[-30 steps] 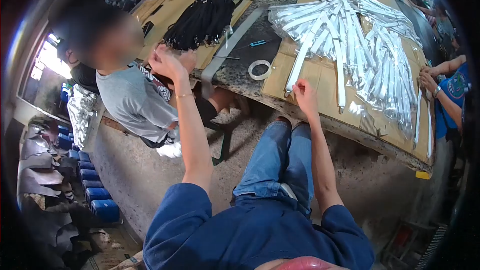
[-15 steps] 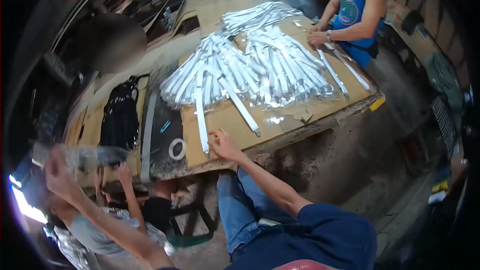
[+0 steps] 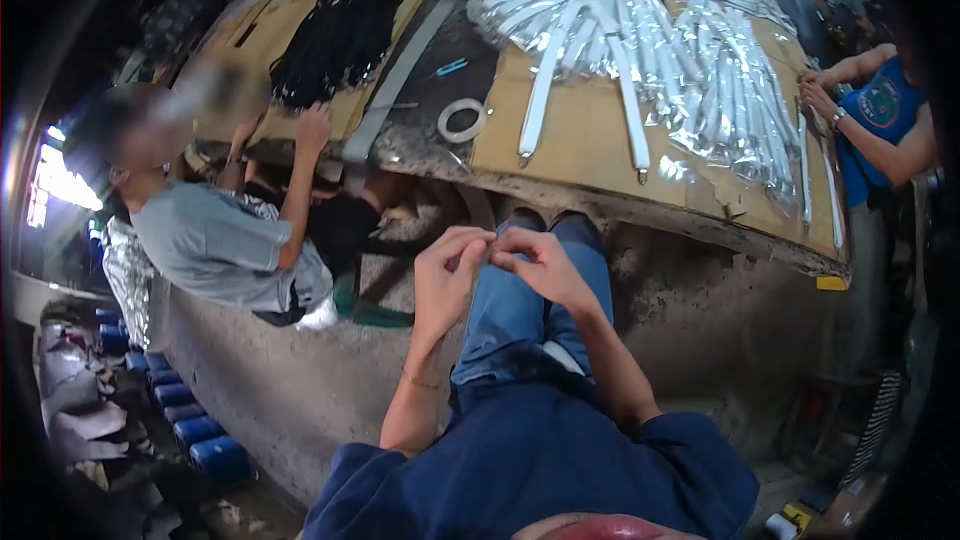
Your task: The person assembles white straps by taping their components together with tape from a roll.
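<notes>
My left hand (image 3: 447, 275) and my right hand (image 3: 540, 265) are raised over my lap, their fingertips meeting. Both are closed in a pinch; anything between the fingers is too small to make out. Beyond them, on the cardboard-covered table (image 3: 500, 145), two white straps with metal clips, one on the left (image 3: 547, 90) and one on the right (image 3: 630, 105), stick out toward me from a fanned pile of white straps in clear plastic (image 3: 690, 70).
A roll of tape (image 3: 461, 121) and a light blue tool (image 3: 451, 67) lie left of the cardboard. Black straps (image 3: 345, 30) lie farther left. A person in grey (image 3: 215, 240) sits at left; another in blue (image 3: 885, 110) works at right. Blue rolls (image 3: 220, 458) are on the floor.
The view has swung left and down. My left hand came in from the far left, where clear plastic was near it, and my right hand left the strap end; they now meet over my lap.
</notes>
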Tool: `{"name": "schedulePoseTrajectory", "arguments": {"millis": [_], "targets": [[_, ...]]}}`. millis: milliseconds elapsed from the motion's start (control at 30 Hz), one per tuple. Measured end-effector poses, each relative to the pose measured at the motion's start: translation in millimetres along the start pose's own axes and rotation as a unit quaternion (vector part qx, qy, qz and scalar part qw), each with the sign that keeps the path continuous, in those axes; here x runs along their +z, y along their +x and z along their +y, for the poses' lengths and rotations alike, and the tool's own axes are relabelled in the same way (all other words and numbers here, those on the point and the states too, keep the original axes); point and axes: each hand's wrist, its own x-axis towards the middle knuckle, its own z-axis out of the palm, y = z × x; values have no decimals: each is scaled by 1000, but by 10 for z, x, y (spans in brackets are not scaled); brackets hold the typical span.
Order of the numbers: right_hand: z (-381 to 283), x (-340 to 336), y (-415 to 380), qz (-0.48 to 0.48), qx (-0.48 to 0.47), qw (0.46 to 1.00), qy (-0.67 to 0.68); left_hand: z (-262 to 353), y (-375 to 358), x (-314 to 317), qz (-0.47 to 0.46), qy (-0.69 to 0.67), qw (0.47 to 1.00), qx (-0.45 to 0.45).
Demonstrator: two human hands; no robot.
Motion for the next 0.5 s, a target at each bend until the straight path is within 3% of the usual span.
{"name": "schedulePoseTrajectory", "arguments": {"millis": [133,167,267,333,433,500], "targets": [[-77,151,-41,78,12,991,-104,-185,64,-33,44,-32,998,-35],[-109,165,-41,105,-31,975,-193,-208,93,-18,64,-49,996,-33],[-287,213,-18,119,-105,965,-210,-145,77,-30,85,-17,995,-54],[-219,224,-29,94,-133,972,-171,-183,51,-9,72,-57,995,-41],[-73,263,-114,37,-56,993,-102,-93,5,14,61,-78,995,-25],[-85,332,-179,77,5,995,65,-76,7,2,27,-197,980,-22]]}}
